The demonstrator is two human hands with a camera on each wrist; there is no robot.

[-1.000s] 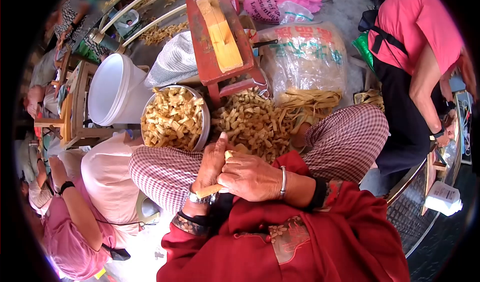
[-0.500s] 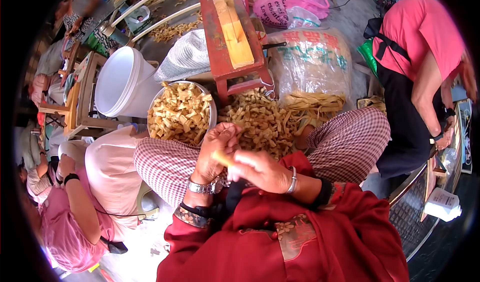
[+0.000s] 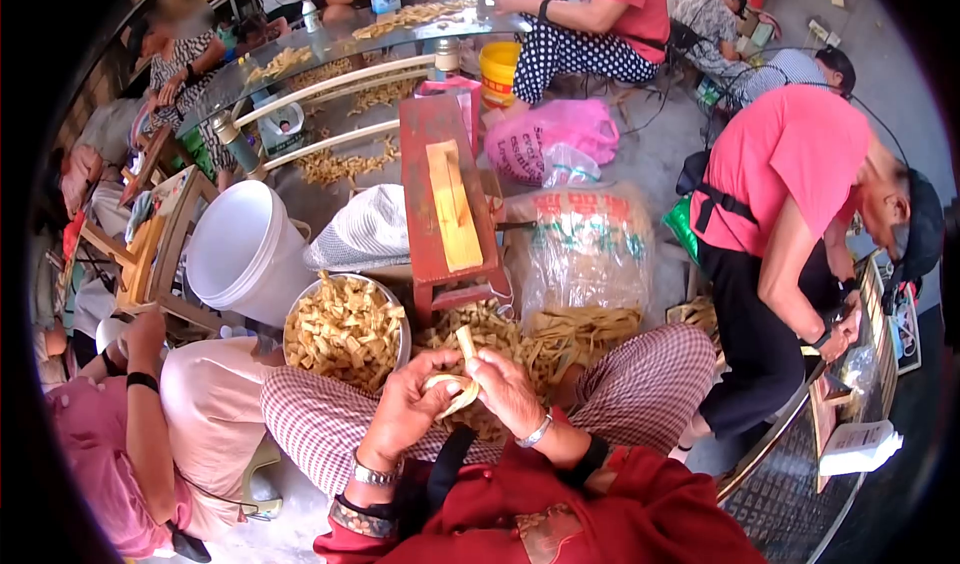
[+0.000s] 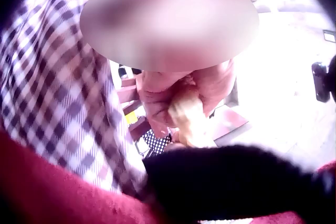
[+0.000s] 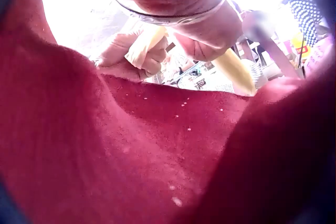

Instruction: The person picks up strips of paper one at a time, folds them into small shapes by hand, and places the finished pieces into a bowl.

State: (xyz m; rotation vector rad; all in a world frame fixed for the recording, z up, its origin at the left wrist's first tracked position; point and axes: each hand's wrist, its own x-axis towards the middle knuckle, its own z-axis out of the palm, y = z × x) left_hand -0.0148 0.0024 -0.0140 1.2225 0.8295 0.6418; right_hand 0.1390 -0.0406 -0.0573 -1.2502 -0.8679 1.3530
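Both hands work on one pale yellow, pliable strip (image 3: pixel 462 396) over the lap in the head view. My left hand (image 3: pixel 402 406) pinches a curved part of it between thumb and fingers. With thumb and curled fingers, my right hand (image 3: pixel 508 392) grips the strip higher up, and a thick end sticks out above that thumb. The left wrist view shows a folded part of the strip (image 4: pixel 188 116) among bright, partly blurred fingers. In the right wrist view, one end (image 5: pixel 235 71) juts out below the right hand (image 5: pixel 205 35), while the left hand holds another part.
A round basin (image 3: pixel 406 336) full of short knotted pieces stands left of the knees, beside a white bucket (image 3: pixel 235 254). Ahead is a red bench (image 3: pixel 418 184) bearing a wooden block (image 3: pixel 455 214). Long strips (image 3: pixel 590 326) lie by a plastic sack (image 3: pixel 590 234). People sit close on both sides.
The head view has tilted up, showing more of the far table and people. The hands have moved apart from their crossed position, and the strip now curves between them.
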